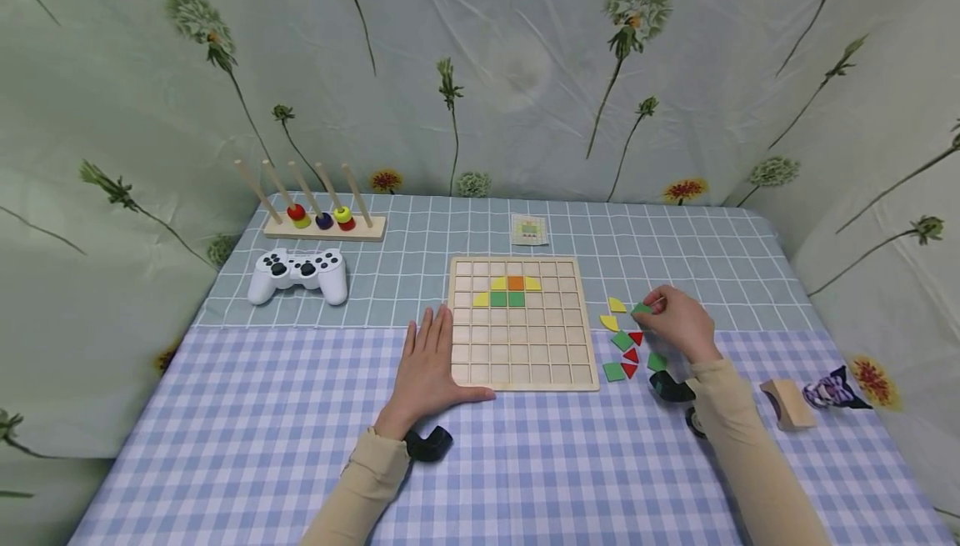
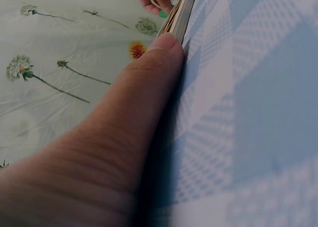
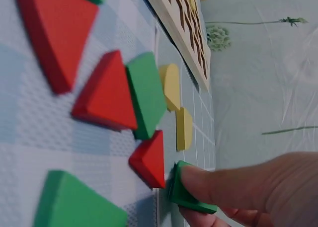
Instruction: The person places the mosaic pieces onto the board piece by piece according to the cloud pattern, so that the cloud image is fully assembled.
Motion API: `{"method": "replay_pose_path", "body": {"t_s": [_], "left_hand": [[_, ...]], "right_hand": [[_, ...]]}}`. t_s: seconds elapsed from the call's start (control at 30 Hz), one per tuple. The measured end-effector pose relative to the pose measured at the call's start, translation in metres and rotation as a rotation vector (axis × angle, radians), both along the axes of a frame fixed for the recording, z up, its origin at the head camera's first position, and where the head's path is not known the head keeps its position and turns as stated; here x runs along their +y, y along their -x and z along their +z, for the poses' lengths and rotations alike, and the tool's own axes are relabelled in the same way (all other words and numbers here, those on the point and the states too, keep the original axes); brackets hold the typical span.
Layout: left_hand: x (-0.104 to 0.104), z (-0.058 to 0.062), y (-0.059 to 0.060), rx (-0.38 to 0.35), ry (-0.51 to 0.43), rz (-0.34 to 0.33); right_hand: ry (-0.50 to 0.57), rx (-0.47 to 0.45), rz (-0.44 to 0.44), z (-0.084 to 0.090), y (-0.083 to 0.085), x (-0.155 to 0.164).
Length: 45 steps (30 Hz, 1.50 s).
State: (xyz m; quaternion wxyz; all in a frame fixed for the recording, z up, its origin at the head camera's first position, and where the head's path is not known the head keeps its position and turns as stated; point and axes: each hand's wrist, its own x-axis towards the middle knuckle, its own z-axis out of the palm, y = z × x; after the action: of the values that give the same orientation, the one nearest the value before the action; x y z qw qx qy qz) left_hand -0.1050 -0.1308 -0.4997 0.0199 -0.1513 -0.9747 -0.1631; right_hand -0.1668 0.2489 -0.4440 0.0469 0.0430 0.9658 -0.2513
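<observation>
- Right hand to the right of the wooden grid board, fingertips pinching a small green square tile; in the right wrist view the same green square tile tipped up on one edge off the cloth, thumb pressed on its face.
- Green square tile just beside the far end of the loose pile, next to a red triangle and two yellow quarter-round pieces.
- Loose pieces scattered on the cloth between board and right hand: yellow curved ones at the far end, red triangles and green squares nearer.
- Left hand flat on the checked tablecloth, fingers straight, grasping nothing; thumb laid along the near left corner of the board, touching its edge, as seen close up in the left wrist view.
- On the board, far rows only: an orange square flanked by yellow curved pieces, two green squares directly below, one more yellow piece to the left.
- Small pattern card lying beyond the board.
- White game controller far left, with a peg rack behind it carrying coloured beads.
- Wooden block and a purple striped object at the near right.
</observation>
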Motion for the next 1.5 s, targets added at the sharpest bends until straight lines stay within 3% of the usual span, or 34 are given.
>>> {"method": "replay_pose_path", "body": {"t_s": [0.3,0.63,1.07,1.5], "left_hand": [[0.0,0.001,0.0,0.002,0.023,0.0],[0.0,0.001,0.0,-0.008,0.017,0.006],[0.001,0.001,0.0,-0.001,0.003,0.001],[0.001,0.0,0.0,-0.001,0.008,0.001]], "right_hand": [[0.06,0.193,0.039,0.005,-0.006,-0.013],[0.186,0.252,0.165,0.002,0.005,-0.063],[0.28,0.222,0.259,-0.007,0.016,-0.113],[0.191,0.211,0.266,-0.011,0.025,-0.126]]}}
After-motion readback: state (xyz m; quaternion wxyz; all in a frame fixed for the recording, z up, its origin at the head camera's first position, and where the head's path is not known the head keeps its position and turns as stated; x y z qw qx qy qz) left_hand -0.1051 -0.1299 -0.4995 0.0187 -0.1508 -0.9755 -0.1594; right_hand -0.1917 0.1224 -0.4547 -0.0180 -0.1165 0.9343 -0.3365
